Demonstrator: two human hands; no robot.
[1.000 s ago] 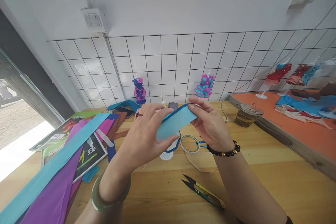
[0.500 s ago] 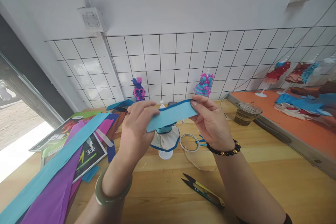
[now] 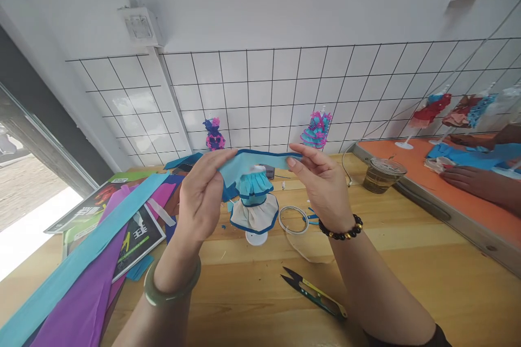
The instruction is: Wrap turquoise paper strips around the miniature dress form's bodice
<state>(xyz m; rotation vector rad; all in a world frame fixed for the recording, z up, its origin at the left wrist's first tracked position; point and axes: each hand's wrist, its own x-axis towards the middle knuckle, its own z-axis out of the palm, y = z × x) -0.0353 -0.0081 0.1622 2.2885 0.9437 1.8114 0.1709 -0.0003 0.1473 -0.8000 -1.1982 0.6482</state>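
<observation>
A light blue strip with a dark blue edge (image 3: 266, 159) is stretched between my two hands, above the table. My left hand (image 3: 203, 195) grips its left end, the fingers bent over it. At the other end, my right hand (image 3: 319, 179) pinches the strip between thumb and fingers. Just behind and below the strip stands a small dress form (image 3: 256, 238) wearing a tiered dress (image 3: 254, 211), turquoise above and white below, both tiers edged in dark blue. The strip partly covers the top of the form.
Thread snips (image 3: 313, 293) lie in front, near a tape roll (image 3: 293, 220). Coloured strips (image 3: 93, 238) cover magazines (image 3: 142, 238) at left. A lidded cup (image 3: 382, 174) stands at right. Another person's hand (image 3: 480, 181) rests on the orange table (image 3: 411, 165).
My hands have shifted slightly left, and the strip's middle has risen, uncovering more of the turquoise tier. Another person's hand has come in at the right.
</observation>
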